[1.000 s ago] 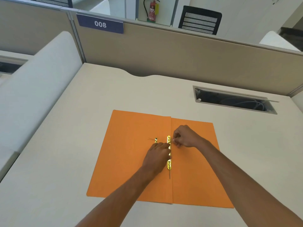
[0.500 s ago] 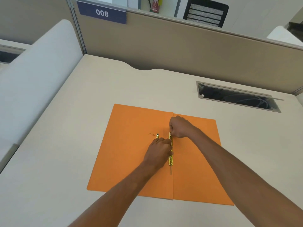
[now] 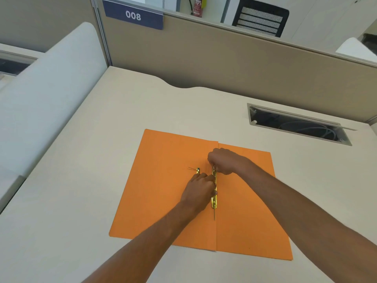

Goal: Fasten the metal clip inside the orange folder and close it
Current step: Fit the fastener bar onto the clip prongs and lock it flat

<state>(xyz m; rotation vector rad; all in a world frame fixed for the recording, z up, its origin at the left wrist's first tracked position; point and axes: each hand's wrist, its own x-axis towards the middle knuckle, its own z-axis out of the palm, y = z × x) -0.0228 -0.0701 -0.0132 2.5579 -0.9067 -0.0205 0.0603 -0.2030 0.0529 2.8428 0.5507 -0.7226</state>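
Note:
An orange folder (image 3: 163, 190) lies open and flat on the beige desk. A gold metal clip bar (image 3: 214, 201) runs along its centre fold, with a thin prong sticking out below its near end. My left hand (image 3: 201, 190) presses on the bar's middle from the left. My right hand (image 3: 224, 161) is closed in a fist over the bar's far end, pinching it. A second small gold piece (image 3: 197, 170) with thin prongs lies just left of the fold, beyond my left hand's knuckles.
The desk (image 3: 102, 160) ends at a tan partition (image 3: 224, 64) with a "008" sign (image 3: 132, 15). A cable opening (image 3: 297, 125) is cut into the desk at the back right. A white padded divider (image 3: 47, 92) stands along the left.
My right hand has slid a little farther along the fold to the clip's far end and closed tighter. My left hand stays pressed on the bar.

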